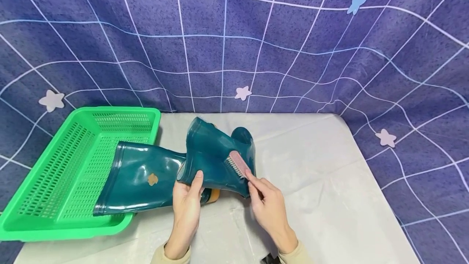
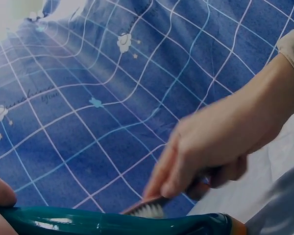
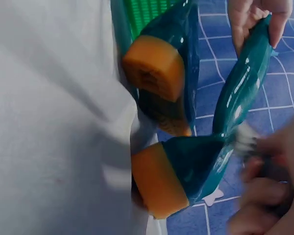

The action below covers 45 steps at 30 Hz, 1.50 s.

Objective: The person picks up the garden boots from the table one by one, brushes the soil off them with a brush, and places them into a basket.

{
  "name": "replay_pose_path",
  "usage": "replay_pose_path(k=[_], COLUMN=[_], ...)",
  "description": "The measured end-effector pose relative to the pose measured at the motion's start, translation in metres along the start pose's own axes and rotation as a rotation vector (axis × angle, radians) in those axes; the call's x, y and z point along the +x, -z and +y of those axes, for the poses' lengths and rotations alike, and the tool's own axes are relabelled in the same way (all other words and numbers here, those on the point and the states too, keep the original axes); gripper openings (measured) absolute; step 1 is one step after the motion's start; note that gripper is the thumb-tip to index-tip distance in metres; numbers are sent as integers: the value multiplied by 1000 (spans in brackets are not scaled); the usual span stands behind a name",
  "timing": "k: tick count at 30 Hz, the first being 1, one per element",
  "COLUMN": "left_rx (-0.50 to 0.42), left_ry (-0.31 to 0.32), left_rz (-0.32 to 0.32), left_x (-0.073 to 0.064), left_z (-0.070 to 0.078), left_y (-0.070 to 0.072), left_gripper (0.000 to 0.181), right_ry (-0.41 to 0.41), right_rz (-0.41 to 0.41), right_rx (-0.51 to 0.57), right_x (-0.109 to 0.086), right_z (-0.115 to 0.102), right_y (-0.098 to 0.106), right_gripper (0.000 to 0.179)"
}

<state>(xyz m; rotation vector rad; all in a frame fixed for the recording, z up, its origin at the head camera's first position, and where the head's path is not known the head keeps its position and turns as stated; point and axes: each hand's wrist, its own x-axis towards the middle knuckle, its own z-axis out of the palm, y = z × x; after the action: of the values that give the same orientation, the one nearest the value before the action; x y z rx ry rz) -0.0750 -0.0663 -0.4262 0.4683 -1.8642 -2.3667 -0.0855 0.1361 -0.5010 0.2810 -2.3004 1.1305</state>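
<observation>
My left hand (image 1: 187, 199) grips the top opening of a dark green rubber boot (image 1: 209, 156), thumb on the near side of the shaft. In the right wrist view this boot shows an orange heel and sole (image 3: 159, 181). My right hand (image 1: 268, 203) holds a pink scrubbing brush (image 1: 239, 163) by its handle, pale bristles against the boot's shaft near the ankle. In the left wrist view the brush bristles (image 2: 149, 211) lie right at the boot's surface. A second green boot (image 1: 141, 178), with a tan patch on its shaft, lies beside it, partly behind the held boot.
A green plastic basket (image 1: 86, 229) with slotted walls stands at the left, the second boot's shaft lying over its right rim. White cloth (image 1: 311, 182) covers the table. A blue checked curtain (image 1: 205, 52) with stars hangs behind and at the right.
</observation>
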Motion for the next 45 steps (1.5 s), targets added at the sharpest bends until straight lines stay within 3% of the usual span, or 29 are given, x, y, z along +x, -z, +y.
replay_pose_path(k=[3,6,13,20,23,26,30,32,35,38,45], left_rx=[-30,-68,-212,-341,-292,-158,-40,-84,-234,-308,-9], left_ry=[29,50,10,-43,-9,30,5,-12,0,12,-57], left_rz=[32,70,118,140,150,169,187,156,66,3,18], left_x=[0,1,5,6,7,7,6,6,5,5,11], left_z=[1,2,7,7,3,-1,-6,-8,-11,-16,-28], left_y=[0,1,5,11,9,3,-3,-3,-1,-3,-6], left_gripper=[41,34,16,26,31,35,37,38,44,54,60], right_ry=[-25,-39,-20,54,58,23,-46,-92,-139,-112,-50], right_rz=[5,19,-8,-50,-87,-160,-282,-337,-405,-443,-487], right_rx=[-93,-101,-124,-13,-36,-71,-36,35,154,203,221], right_x=[-2,-3,-3,-6,-8,-9,-9,-8,-7,-7,-6], right_z=[3,7,9,5,1,-5,-16,-21,-28,-28,-24], right_y=[1,2,1,-7,-9,-10,-6,-5,-4,-3,-5], right_gripper=[39,40,38,35,33,32,31,33,37,39,37])
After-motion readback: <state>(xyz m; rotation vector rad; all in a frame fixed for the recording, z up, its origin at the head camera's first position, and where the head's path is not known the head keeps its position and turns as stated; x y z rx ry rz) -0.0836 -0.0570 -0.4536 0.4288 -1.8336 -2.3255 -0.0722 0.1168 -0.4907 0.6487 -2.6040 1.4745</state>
